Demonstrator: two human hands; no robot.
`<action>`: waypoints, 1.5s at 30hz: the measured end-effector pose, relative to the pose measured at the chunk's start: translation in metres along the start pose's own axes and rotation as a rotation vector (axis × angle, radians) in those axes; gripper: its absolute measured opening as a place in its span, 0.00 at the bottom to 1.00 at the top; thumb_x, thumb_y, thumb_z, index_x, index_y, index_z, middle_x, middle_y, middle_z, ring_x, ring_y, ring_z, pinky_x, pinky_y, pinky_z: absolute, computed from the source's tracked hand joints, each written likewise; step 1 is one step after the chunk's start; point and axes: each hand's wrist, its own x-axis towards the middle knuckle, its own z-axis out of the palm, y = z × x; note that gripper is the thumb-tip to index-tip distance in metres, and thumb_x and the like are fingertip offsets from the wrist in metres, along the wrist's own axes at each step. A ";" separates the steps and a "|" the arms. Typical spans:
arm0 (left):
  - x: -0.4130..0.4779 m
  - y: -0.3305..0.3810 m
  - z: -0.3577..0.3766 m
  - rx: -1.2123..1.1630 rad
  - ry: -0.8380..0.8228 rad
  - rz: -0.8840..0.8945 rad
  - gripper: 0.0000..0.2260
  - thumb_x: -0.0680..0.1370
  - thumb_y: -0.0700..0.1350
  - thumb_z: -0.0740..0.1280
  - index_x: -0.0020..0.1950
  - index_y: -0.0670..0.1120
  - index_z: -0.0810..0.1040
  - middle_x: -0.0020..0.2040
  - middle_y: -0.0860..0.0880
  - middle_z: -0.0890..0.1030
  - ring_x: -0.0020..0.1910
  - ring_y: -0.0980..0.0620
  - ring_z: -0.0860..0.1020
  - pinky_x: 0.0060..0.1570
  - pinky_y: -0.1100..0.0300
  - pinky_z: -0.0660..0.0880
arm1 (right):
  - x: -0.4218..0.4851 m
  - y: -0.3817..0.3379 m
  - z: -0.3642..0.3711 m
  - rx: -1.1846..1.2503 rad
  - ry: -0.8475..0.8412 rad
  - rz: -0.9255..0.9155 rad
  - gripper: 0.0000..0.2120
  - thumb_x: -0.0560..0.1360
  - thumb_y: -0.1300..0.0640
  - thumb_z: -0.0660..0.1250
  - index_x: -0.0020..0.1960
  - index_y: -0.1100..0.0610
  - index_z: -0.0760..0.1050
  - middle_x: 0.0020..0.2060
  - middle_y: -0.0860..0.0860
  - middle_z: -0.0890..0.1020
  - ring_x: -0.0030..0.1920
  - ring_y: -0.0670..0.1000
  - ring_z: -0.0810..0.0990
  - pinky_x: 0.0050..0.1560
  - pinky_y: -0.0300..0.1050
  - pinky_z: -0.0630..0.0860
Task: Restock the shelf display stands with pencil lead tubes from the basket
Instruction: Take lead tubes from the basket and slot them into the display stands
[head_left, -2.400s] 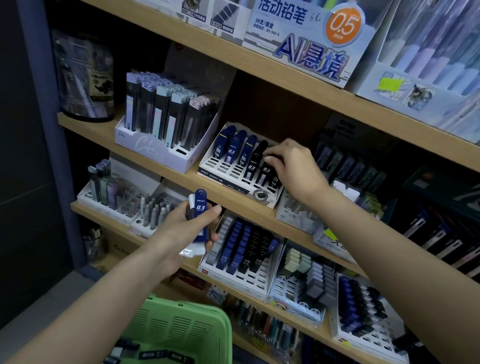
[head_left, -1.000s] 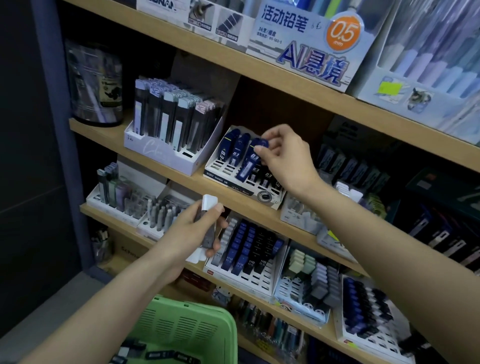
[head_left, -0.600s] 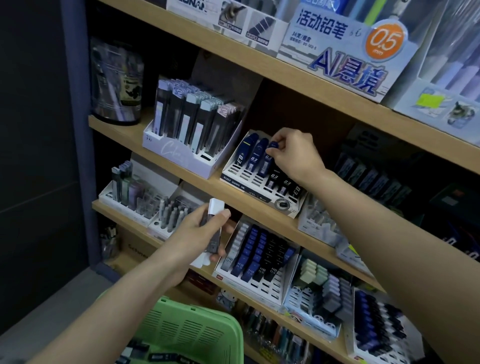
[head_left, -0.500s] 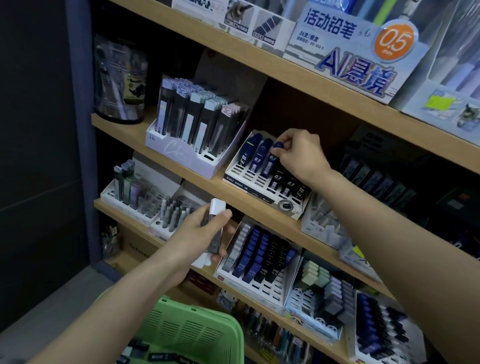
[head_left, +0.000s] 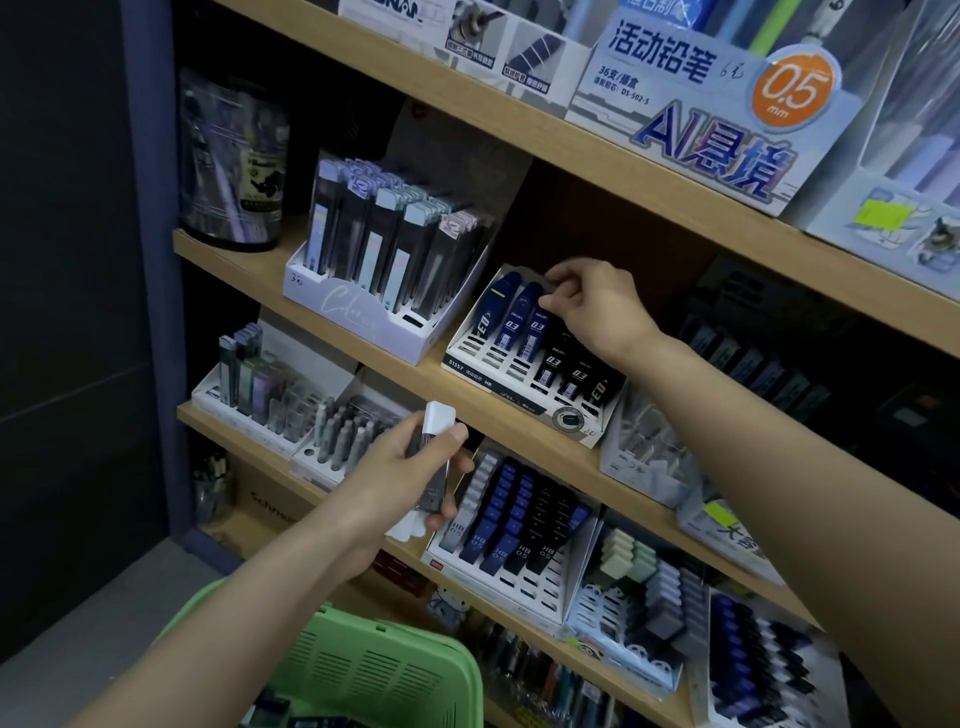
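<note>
Blue tube (head_left: 531, 338) stood in the stand (head_left: 519, 387) on the shelf (head_left: 249, 260). My right hand (head_left: 597, 306) curled at its top; I couldn't tell if it gripped. My left hand (head_left: 395, 467) gripped a grey tube (head_left: 434, 483).

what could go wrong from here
The right hand is at the top of a blue tube in the sloped 0.3 stand; withdrawing carelessly may knock its neighbours. The white-capped tube in the left hand matches none in that stand, so it could get misfiled.
</note>
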 end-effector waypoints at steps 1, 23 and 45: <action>0.000 0.000 0.000 0.003 0.000 -0.002 0.09 0.79 0.48 0.63 0.55 0.45 0.75 0.36 0.51 0.79 0.25 0.53 0.72 0.23 0.63 0.68 | 0.000 0.002 -0.001 -0.002 0.011 -0.011 0.07 0.75 0.58 0.68 0.54 0.54 0.77 0.41 0.48 0.79 0.46 0.47 0.78 0.55 0.46 0.77; -0.002 0.002 0.007 0.041 0.007 -0.042 0.11 0.77 0.43 0.67 0.58 0.41 0.73 0.37 0.48 0.79 0.24 0.52 0.72 0.21 0.62 0.65 | -0.078 -0.034 0.018 -0.018 -0.131 -0.281 0.11 0.78 0.52 0.63 0.57 0.56 0.78 0.51 0.49 0.78 0.52 0.45 0.75 0.55 0.39 0.74; -0.012 -0.005 0.042 0.082 0.036 -0.116 0.08 0.79 0.43 0.64 0.45 0.39 0.72 0.30 0.47 0.75 0.20 0.52 0.67 0.18 0.64 0.64 | -0.134 0.009 -0.058 0.630 0.027 0.111 0.03 0.76 0.60 0.68 0.47 0.55 0.74 0.36 0.49 0.82 0.32 0.45 0.81 0.33 0.35 0.77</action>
